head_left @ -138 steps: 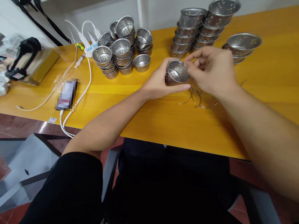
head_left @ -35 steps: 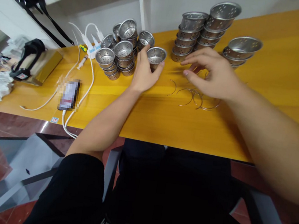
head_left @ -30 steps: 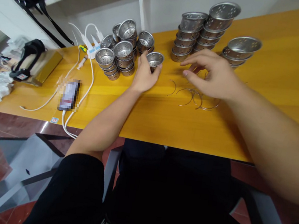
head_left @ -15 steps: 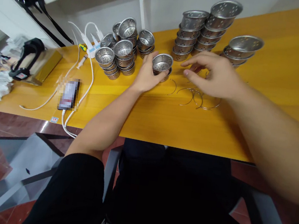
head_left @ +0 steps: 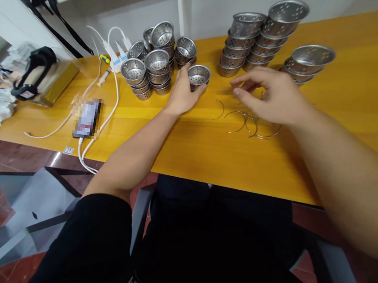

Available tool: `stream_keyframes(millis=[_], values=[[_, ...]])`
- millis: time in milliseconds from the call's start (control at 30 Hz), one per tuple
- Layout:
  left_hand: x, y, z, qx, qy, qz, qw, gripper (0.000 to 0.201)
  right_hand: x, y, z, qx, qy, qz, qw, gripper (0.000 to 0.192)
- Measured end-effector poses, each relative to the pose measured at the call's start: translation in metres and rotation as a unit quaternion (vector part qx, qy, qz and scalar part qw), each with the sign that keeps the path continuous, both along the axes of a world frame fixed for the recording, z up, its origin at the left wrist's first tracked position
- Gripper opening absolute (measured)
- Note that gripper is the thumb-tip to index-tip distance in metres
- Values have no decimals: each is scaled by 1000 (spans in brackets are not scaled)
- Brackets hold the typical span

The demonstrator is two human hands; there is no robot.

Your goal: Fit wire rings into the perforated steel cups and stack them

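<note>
**Both arms out, hands apart**

My left arm runs forward from a black sleeve, forearm bare, reaching up and away from me. My left hand [head_left: 182, 91] lies palm down at the end of it, thumb spread to the right and fingers curled forward in a loose grasp. My right arm comes in from the lower right, bare and blurred close to the camera. My right hand [head_left: 272, 97] hovers palm down, wrist level, fingers spread and lightly bent, pointing left, the forefinger longest. Its fingertips seem to pinch nothing, though the underside is hidden from me. The hands sit well apart.
</note>
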State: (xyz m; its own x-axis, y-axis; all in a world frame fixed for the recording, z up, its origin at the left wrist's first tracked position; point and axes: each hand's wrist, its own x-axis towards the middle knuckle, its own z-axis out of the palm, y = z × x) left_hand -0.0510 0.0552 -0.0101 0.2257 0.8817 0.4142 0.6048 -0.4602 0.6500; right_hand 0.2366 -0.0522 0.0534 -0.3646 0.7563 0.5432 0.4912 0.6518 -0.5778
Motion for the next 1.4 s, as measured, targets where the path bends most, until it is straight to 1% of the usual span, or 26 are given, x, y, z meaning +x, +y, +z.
stream_keyframes(millis=[100, 200, 367, 467, 567, 633, 700, 767, 833, 867, 933, 967, 1000, 1067, 1100, 1133, 1200, 1233, 1267, 1333, 1400], values=[[-3, 7, -6, -4, -19, 9, 1000, 101, 1, 2, -1, 17, -2, 0, 1000, 32], [-4, 9, -8, -8, -28, 5, 1000, 101, 0, 3, -2, 18, -3, 0, 1000, 31], [-4, 11, -7, -15, 3, 18, 1000, 102, 0, 2, -2, 6, 0, -4, 1000, 28], [-7, 17, -11, -16, 4, 25, 1000, 102, 1, 2, -2, -1, -1, -5, 1000, 28], [-10, 22, -17, -7, -6, 27, 1000, 106, 1, 3, -4, 4, -2, 0, 1000, 28], [-10, 19, -15, 16, -12, 20, 1000, 112, 0, 3, -4, 9, -5, 1, 1000, 29], [-5, 7, -6, 50, -11, 6, 999, 115, 0, 3, -2, 18, -13, -2, 1000, 31], [6, -15, 12, 77, -1, -5, 997, 113, 3, 4, 3, 45, -18, -31, 998, 33], [20, -43, 35, 107, 14, -10, 994, 105, 10, 5, 10, 105, -7, -94, 990, 37], [27, -58, 46, 119, 26, -25, 992, 97, 15, 5, 12, 145, 5, -132, 981, 41], [40, -82, 64, 129, 52, -89, 986, 77, 30, 8, 15, 216, 25, -206, 954, 51], [45, -90, 69, 119, 70, -140, 980, 66, 39, 9, 14, 237, 30, -238, 941, 58], [48, -96, 71, 105, 89, -189, 972, 56, 48, 12, 11, 242, 29, -268, 932, 66], [51, -97, 66, 76, 116, -258, 956, 43, 63, 19, 4, 214, 24, -325, 921, 76], [51, -94, 60, 61, 122, -273, 952, 42, 69, 23, 0, 181, 18, -356, 917, 81], [50, -89, 53, 43, 125, -274, 953, 42, 73, 28, -3, 137, 6, -386, 912, 89], [47, -77, 41, 7, 129, -257, 958, 48, 77, 36, -8, 29, -40, -430, 902, 110], [44, -72, 37, -7, 132, -243, 961, 51, 76, 39, -8, -19, -67, -440, 895, 118], [42, -68, 34, -16, 136, -228, 964, 54, 75, 40, -8, -59, -91, -443, 890, 122], [39, -64, 34, -27, 144, -195, 970, 59, 73, 41, -6, -103, -115, -434, 888, 117], [38, -67, 39, -35, 155, -172, 972, 61, 72, 39, -4, -112, -108, -413, 897, 106]])
